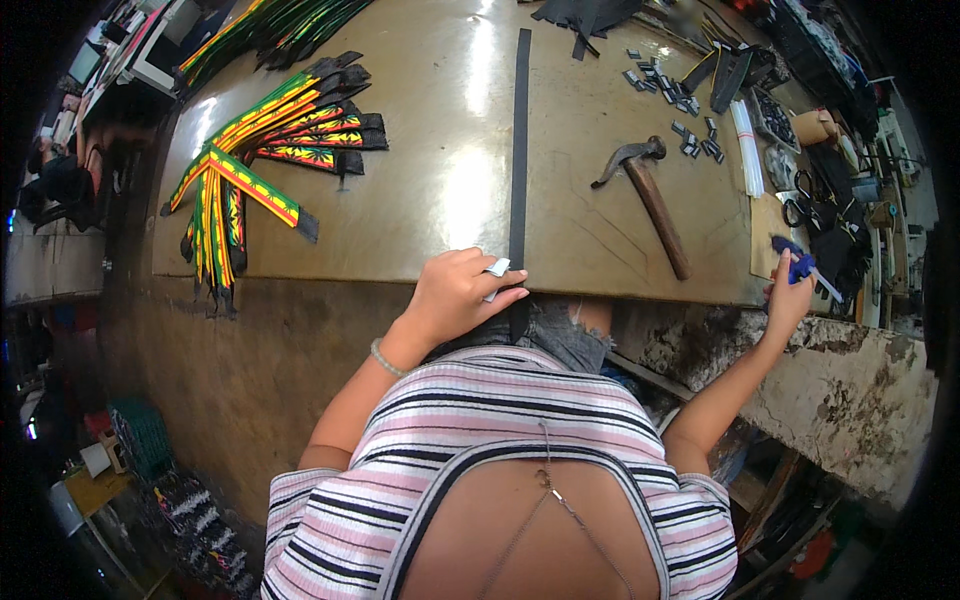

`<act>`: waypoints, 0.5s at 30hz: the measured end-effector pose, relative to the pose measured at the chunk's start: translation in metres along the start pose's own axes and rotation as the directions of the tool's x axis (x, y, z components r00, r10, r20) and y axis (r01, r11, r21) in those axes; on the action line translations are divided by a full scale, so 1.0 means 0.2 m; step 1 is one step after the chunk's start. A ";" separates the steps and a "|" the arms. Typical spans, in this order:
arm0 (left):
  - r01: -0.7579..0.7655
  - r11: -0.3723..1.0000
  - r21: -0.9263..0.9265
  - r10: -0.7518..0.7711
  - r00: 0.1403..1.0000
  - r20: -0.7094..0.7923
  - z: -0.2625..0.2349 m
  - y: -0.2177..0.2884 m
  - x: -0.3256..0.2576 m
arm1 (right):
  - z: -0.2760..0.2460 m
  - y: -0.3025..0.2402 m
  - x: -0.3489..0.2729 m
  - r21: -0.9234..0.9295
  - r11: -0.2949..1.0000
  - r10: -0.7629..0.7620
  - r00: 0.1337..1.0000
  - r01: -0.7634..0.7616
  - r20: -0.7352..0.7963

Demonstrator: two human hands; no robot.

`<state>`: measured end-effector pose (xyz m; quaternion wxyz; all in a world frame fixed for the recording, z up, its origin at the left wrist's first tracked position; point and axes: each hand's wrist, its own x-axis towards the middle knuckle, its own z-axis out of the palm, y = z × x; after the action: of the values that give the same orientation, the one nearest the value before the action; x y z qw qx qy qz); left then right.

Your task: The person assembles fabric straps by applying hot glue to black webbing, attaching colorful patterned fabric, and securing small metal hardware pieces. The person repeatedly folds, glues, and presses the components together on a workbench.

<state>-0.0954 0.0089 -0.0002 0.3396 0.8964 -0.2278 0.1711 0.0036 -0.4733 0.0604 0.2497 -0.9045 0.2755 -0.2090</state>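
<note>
My left hand (455, 295) is at the near edge of the brown worktable (420, 200), holding a small white piece (497, 268) against the lower end of a long black strap (519, 150). The strap runs straight away from me across the table and hangs over the near edge. My right hand (788, 300) reaches out to the right and grips a blue tool with a white tip (800, 265) at the table's right corner.
A hammer (650, 195) lies right of the strap. Small metal buckles (680, 100) are scattered at the far right. Striped red, yellow and green straps (270, 140) fan out at the left. Scissors and black pieces (810, 200) crowd the right side.
</note>
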 end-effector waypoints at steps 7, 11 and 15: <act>0.023 0.999 0.037 -0.023 1.000 -0.018 0.00 0.02 0.00 | 0.09 -0.67 -0.51 0.626 0.774 -0.439 0.791 0.093 0.426; 0.044 0.994 0.098 -0.040 0.998 -0.039 -0.01 0.03 -0.01 | 0.30 -0.89 -0.57 0.644 0.719 -0.663 0.534 0.259 0.525; 0.058 0.991 0.120 -0.052 0.997 -0.050 -0.02 0.03 -0.02 | 0.47 -1.00 -0.54 0.620 0.644 -0.765 0.357 0.448 0.537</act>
<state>-0.1028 0.0095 0.0029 0.2942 0.9171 -0.1844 0.1959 0.0490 -0.2323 0.0728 0.4073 -0.8711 -0.2656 0.0690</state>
